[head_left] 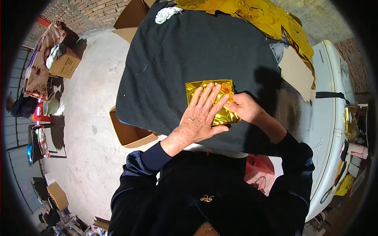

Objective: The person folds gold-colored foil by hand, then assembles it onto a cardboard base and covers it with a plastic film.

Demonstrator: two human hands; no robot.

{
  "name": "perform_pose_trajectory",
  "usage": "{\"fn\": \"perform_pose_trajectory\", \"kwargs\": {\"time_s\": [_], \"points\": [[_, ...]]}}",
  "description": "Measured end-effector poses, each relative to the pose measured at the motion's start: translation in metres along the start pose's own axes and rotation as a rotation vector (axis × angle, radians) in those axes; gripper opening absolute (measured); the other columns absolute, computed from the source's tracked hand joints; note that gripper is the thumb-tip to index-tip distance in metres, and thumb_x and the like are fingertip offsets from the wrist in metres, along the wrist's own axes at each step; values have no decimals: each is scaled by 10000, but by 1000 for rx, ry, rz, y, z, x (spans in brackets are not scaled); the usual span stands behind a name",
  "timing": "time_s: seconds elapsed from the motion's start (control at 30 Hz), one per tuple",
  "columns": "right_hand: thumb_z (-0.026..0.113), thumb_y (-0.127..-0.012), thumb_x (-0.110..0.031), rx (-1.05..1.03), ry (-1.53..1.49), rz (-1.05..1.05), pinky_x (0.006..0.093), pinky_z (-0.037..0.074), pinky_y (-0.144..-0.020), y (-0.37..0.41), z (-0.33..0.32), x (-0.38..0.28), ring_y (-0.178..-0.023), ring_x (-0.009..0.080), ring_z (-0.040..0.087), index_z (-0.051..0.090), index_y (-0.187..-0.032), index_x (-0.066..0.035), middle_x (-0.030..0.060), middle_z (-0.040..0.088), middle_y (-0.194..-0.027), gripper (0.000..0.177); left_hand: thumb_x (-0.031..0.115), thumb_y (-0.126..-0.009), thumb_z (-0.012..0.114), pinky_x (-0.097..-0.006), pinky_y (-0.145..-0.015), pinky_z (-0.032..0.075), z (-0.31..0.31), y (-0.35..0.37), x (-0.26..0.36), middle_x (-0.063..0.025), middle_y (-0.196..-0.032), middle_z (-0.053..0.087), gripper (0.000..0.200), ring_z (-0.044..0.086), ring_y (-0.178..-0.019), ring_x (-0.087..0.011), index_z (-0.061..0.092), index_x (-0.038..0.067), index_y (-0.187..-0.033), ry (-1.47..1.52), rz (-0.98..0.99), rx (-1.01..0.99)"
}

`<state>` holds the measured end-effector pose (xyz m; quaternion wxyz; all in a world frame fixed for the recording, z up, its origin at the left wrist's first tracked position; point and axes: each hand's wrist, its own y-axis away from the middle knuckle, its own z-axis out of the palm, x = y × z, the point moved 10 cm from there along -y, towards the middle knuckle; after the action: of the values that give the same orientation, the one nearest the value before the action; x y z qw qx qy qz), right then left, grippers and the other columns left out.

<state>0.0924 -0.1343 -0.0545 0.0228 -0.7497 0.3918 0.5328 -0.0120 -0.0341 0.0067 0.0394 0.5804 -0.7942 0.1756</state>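
My left hand (201,116) lies flat, fingers spread, pressing the gold foil packet (208,87) on the black cloth (177,51); my right hand (245,107) pinches its right edge. It looks mostly folded, with this edge left to finish. Farther off, a foil pile (271,17) waits.

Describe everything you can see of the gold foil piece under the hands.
The gold foil piece is shiny, crinkled and roughly rectangular, and it looks folded. It lies flat on the black cloth. The left hand rests open and flat across it and hides much of it. The right hand pinches its right edge.
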Motion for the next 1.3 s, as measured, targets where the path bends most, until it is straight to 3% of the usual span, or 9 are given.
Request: {"fn": "perform_pose_trajectory", "kwargs": {"time_s": [0.2, 0.3, 0.5, 0.53, 0.63, 0.67, 0.8, 1.07, 1.3], "points": [[670, -1065, -185, -55, -344, 154, 289, 568, -649, 23, -6, -18, -772, 102, 684, 667, -1132, 28, 50, 723, -939, 224, 857, -928, 485, -617, -1312, 135, 4, 1, -6, -266, -1719, 262, 1068, 179, -1615, -481, 314, 126, -1687, -22, -42, -20], [645, -1074, -128, 132, -487, 96, 270, 583, -726, 45, -16, -15, -839, 111, 677, 614, -1235, 16, 71, 701, -1048, 218, 864, -924, 480, -625, -1310, 135, 1, 1, -5, -266, -1719, 264, 1073, 173, -1616, -486, 319, 126, -1686, -11, -60, -17], [735, -979, -19, 409, -250, -130, 278, 587, -711, 80, -23, -14, -895, 152, 711, 599, -1211, 31, 139, 700, -1105, 274, 866, -922, 477, -630, -1309, 123, 3, 0, -6, -275, -1716, 263, 1078, 163, -1616, -495, 360, 96, -1667, -10, -76, -45], [762, -938, -16, 489, -95, -161, 339, 596, -830, 87, -25, -24, -984, 227, 715, 611, -1212, 19, 154, 677, -1196, 315, 861, -929, 474, -628, -1312, 118, 3, 0, -6, -273, -1717, 263, 1069, 161, -1617, -494, 363, 94, -1666, -12, -77, -52], [784, -906, -68, 713, 591, -620, 440, 549, -994, 108, -13, -86, -1107, 314, 677, 626, -1231, 7, 153, 653, -1260, 369, 844, -923, 508, -630, -1313, 115, 2, 0, -6, -271, -1717, 265, 1065, 160, -1615, -497, 375, 87, -1660, -15, -69, -52], [787, -920, -239, 556, 551, -544, 543, 379, -1202, 98, -1, -77, -1363, 388, 553, 593, -1381, 11, 193, 587, -1441, 560, 839, -918, 526, -632, -1313, 116, 2, -1, -6, -271, -1716, 266, 1067, 160, -1615, -499, 379, 84, -1658, -16, -65, -45], [675, -941, -557, 301, 743, -500, 618, 119, -1305, 76, 40, -89, -1623, 376, 261, 387, -1618, 27, 238, 353, -1698, 939, 830, -872, 595, -639, -1310, 120, 6, -1, -9, -271, -1713, 277, 1121, 168, -1613, -504, 377, 56, -1653, -11, -71, -55], [479, -996, -676, 384, 826, -480, 637, 81, -1295, 82, 32, -63, -1602, 372, 318, 459, -1537, 124, 278, 411, -1657, 966, 885, -874, 518, -675, -1287, 126, 3, -2, -9, -275, -1714, 284, 1166, 186, -1605, -519, 371, 24, -1645, 26, -84, -37], [512, -967, -702, 368, 877, -480, 639, 69, -1301, 59, 22, -99, -1617, 349, 281, 433, -1569, 86, 236, 384, -1685, 995, 770, -893, 621, -670, -1298, 109, 7, 0, -9, -267, -1717, 277, 1098, 162, -1612, -515, 366, 11, -1646, 7, -65, -24]]}}
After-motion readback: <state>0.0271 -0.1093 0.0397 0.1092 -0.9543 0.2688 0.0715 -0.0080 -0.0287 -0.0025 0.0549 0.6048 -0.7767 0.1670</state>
